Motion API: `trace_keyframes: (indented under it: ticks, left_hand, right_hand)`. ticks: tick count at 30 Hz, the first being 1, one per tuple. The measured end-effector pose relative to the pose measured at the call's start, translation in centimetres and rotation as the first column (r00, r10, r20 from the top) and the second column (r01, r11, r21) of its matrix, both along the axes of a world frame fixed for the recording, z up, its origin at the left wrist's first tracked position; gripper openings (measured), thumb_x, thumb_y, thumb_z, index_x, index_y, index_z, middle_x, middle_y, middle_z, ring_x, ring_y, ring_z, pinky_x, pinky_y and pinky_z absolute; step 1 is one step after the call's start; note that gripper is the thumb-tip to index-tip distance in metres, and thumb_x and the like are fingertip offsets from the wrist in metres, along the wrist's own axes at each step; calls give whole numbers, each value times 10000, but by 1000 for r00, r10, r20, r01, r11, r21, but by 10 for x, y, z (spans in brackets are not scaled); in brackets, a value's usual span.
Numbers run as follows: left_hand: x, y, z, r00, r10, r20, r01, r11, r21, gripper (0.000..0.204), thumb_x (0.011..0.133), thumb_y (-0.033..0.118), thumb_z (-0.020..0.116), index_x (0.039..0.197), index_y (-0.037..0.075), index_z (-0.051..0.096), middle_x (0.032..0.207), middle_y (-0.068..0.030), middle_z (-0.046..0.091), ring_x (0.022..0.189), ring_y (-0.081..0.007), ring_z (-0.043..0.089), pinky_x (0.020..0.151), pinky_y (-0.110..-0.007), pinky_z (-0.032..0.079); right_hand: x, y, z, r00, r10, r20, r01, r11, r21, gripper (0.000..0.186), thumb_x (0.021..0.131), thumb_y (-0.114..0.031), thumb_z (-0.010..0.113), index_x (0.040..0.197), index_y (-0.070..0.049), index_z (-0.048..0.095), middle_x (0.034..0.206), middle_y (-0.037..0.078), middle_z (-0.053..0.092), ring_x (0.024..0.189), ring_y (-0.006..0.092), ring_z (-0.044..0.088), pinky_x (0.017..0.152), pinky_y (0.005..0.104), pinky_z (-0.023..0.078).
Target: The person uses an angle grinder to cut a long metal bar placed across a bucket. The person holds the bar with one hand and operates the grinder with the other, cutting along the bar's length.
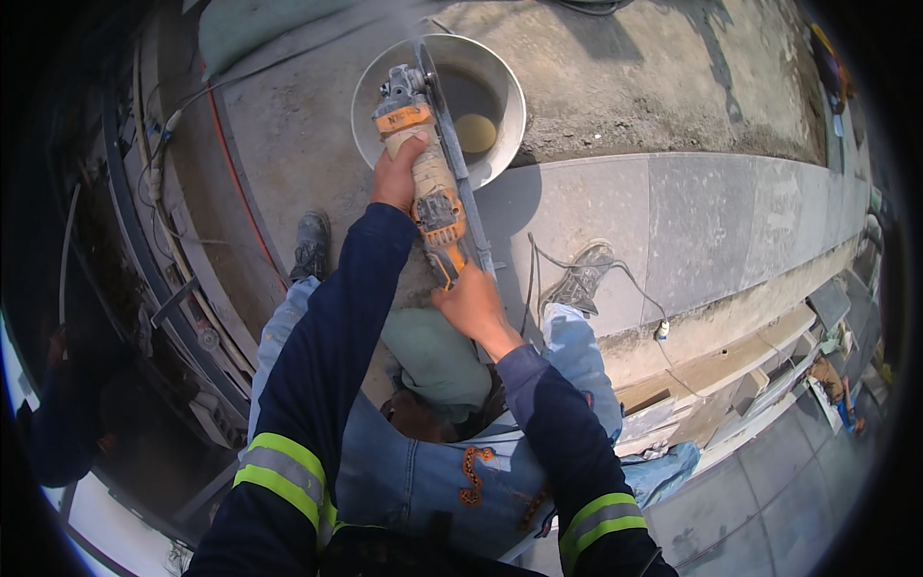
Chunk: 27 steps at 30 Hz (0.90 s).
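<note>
Both my hands are closed on an orange and grey angle grinder [437,183] whose body is wrapped in beige tape. My left hand [394,175] grips the taped front part, just behind the head. Farther back, my right hand [476,310] wraps the rear handle. The grinder's disc side lies against the edge of a long, narrow grey slab strip [456,144]. That strip's far end lies over a round white bucket [516,115]. Inside the bucket are murky liquid and a round yellowish thing, perhaps a sponge [474,133]. Pale dust [396,13] drifts past the far end.
A black cord with a connector [662,331] crosses the paving by my right boot [585,274]. A green sack-like bundle [437,361] sits between my legs. Planks [716,370] lie at right; a red line [231,163] and metal rails at left. Another person [62,433] is at far left.
</note>
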<state>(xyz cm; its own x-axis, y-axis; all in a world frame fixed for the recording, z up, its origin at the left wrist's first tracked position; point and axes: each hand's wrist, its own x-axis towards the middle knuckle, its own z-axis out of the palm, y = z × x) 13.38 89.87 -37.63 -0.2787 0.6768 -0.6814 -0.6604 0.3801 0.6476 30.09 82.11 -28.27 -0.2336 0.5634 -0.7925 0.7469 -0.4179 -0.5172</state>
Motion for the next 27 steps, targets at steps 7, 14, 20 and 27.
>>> trace_keyframes:
  ticks: [7, 14, 20, 27]
  left_hand:
    - [-6, 6, -1, 1000, -6, -5, 6, 1000, -4, 425, 933, 333, 662, 1170, -9, 572, 870, -145, 681, 688, -285, 713, 607, -412, 608]
    - [-8, 14, 13, 999, 12, 40, -9, 997, -72, 450, 910, 270, 704, 1243, -14, 600, 994, -108, 684, 800, -213, 705, 703, -350, 588]
    - [-12, 20, 14, 999, 5, 45, -1, 997, -78, 452, 913, 271, 707, 1246, -14, 595, 990, -107, 685, 786, -217, 707, 691, -352, 592]
    - [-17, 26, 7, 999, 18, 52, -14, 998, -68, 449, 910, 271, 712, 1240, -12, 598, 979, -110, 689, 784, -216, 706, 690, -350, 588]
  right_hand:
    - [-3, 4, -6, 1000, 0, -26, 0, 1000, 23, 438, 764, -140, 772, 1051, 158, 625, 943, 368, 677, 963, 493, 676, 840, 483, 549]
    - [-7, 13, -7, 998, 11, -59, -10, 1000, 22, 520, 770, -118, 757, 1146, 176, 549, 919, 384, 674, 927, 516, 676, 834, 496, 555]
    - [-10, 15, -14, 998, 19, -60, -17, 1000, 25, 522, 769, -123, 762, 1147, 170, 555, 915, 375, 680, 919, 507, 683, 819, 488, 561]
    - [-15, 21, -16, 998, 27, -57, -25, 999, 33, 536, 768, -134, 768, 1158, 169, 560, 921, 372, 681, 917, 497, 688, 815, 486, 562]
